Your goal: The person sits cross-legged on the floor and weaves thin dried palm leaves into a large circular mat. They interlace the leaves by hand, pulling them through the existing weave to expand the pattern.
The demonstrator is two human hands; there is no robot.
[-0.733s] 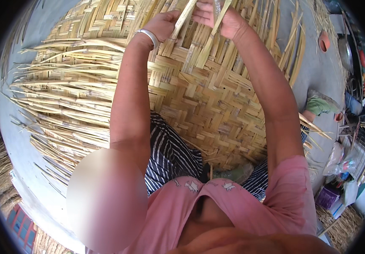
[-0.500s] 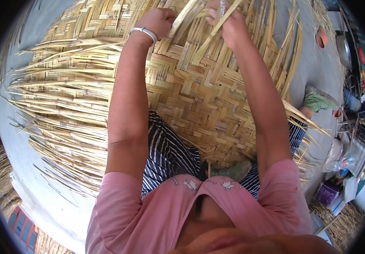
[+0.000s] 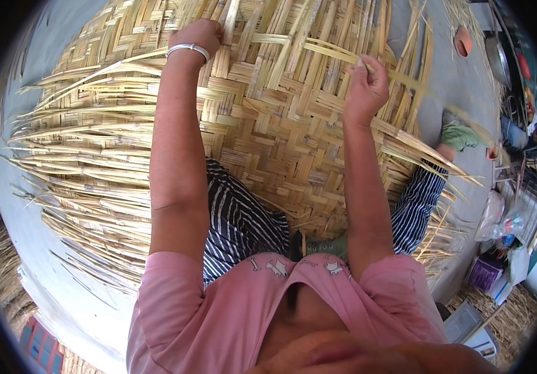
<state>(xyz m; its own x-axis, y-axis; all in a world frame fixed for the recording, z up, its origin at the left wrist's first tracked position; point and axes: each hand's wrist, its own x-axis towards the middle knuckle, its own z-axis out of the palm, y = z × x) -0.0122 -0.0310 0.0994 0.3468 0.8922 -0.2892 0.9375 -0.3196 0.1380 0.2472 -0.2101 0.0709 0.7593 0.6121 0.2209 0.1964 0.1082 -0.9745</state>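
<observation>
I see my right hand (image 3: 365, 87) pinching a pale bamboo strip (image 3: 327, 51) whose long axis runs from ten o'clock to four o'clock, through the hand. My left hand (image 3: 198, 36), curled closed (a silver bangle (image 3: 186, 49) on the wrist), presses the woven mat (image 3: 268, 131) at nine o'clock from the strip.

Woven mat (image 3: 281, 137): dry, matt straw-coloured cane strips.
Beside it, smooth grey concrete floor (image 3: 44, 280); on it, striped cloth trousers (image 3: 243, 218); shiny metal bangle (image 3: 188, 48).
</observation>
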